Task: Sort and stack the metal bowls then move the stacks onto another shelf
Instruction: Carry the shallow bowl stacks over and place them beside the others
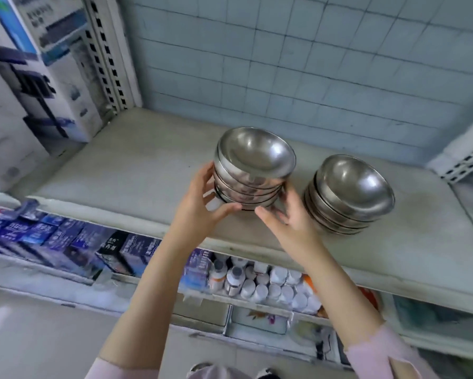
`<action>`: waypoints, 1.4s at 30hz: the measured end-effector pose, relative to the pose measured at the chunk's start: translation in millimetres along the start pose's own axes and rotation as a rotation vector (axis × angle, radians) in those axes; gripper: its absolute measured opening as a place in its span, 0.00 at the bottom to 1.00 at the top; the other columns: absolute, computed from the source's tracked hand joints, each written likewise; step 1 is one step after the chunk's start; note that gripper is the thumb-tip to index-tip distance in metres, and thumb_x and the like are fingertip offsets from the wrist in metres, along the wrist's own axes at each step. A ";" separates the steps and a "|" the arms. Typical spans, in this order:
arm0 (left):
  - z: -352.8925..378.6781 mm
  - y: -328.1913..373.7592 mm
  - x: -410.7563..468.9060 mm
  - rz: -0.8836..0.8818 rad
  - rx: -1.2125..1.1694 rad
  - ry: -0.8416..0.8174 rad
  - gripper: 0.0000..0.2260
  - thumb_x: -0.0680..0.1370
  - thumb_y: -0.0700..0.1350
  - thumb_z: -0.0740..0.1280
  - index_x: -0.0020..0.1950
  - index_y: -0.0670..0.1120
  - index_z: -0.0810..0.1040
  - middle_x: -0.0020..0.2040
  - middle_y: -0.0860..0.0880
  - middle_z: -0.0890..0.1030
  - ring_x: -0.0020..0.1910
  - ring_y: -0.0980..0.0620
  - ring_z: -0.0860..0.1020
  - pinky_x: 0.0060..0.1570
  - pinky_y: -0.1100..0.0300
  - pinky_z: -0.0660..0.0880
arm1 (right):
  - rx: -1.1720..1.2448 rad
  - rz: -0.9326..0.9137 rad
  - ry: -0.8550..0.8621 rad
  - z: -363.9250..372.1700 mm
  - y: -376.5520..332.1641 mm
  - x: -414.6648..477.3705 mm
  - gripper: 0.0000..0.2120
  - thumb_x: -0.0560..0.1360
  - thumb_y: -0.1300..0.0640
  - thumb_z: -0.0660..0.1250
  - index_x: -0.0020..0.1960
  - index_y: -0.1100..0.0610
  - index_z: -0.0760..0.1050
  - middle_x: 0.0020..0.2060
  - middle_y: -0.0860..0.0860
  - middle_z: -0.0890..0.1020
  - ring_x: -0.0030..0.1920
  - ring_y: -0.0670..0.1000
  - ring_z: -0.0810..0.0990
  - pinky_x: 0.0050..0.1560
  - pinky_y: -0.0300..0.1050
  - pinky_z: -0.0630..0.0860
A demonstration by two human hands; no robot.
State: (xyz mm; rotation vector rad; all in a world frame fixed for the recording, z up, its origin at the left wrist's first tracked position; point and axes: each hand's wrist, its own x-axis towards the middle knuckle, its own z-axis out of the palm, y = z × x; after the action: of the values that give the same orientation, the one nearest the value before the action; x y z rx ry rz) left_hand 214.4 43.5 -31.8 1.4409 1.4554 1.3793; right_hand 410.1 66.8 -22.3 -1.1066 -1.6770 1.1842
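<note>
A stack (250,184) of metal bowls is sitting tilted toward the camera on the pale shelf (137,170), near its front edge, and both hands are closing in on it. The left hand (202,205) is cupping the stack's left side, fingers curled round the lower bowls and thumb reaching under the bottom rim — that grip is wrapping the stack. The right hand (290,220) is pressing in from the lower right, palm open toward the bowls, thumb stretching left beneath the base; its fingers are slipping behind the stack, so how firmly that grip is closing I cannot tell. Whether the stack is resting on the shelf or just lifted off it is unclear.

Just to the right, a second stack (349,195) of the same kind of bowls is standing on the shelf, apart from the hands and also leaning toward the camera.

Behind both stacks a tiled wall (312,64) is rising. At the far left, big cartons (38,77) are standing beside a slotted upright. Below the shelf's front edge, a lower shelf is showing blue boxes (52,236) — and white-capped bottles (260,283) further right. Pale pink sleeves (380,354) are covering the forearms at the bottom.
</note>
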 end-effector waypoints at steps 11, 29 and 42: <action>-24.2 14.8 30.1 0.144 0.081 -0.181 0.41 0.66 0.60 0.75 0.75 0.52 0.63 0.65 0.62 0.74 0.66 0.66 0.70 0.65 0.66 0.66 | -0.069 0.019 0.171 5.4 -0.7 5.6 0.37 0.72 0.60 0.76 0.77 0.56 0.64 0.66 0.45 0.77 0.58 0.27 0.75 0.52 0.25 0.73; -23.9 -5.5 38.3 0.147 -0.019 -0.250 0.35 0.69 0.58 0.73 0.72 0.48 0.66 0.67 0.57 0.75 0.69 0.59 0.69 0.70 0.50 0.66 | -0.042 0.014 0.210 15.3 5.2 2.4 0.36 0.73 0.61 0.75 0.77 0.58 0.65 0.70 0.47 0.75 0.70 0.39 0.72 0.57 0.31 0.74; -29.8 1.3 36.2 0.072 -0.190 -0.272 0.40 0.73 0.60 0.68 0.77 0.60 0.47 0.78 0.58 0.56 0.74 0.55 0.63 0.70 0.54 0.65 | 0.046 -0.097 0.218 -2.1 -42.2 16.6 0.49 0.68 0.33 0.72 0.80 0.46 0.54 0.79 0.49 0.62 0.78 0.44 0.61 0.78 0.51 0.59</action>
State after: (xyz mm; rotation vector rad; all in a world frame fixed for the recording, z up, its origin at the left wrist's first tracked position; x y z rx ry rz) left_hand 180.1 71.5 -16.0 1.5024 1.0818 1.2699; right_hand 398.1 75.2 20.7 -1.0725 -1.5115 0.9982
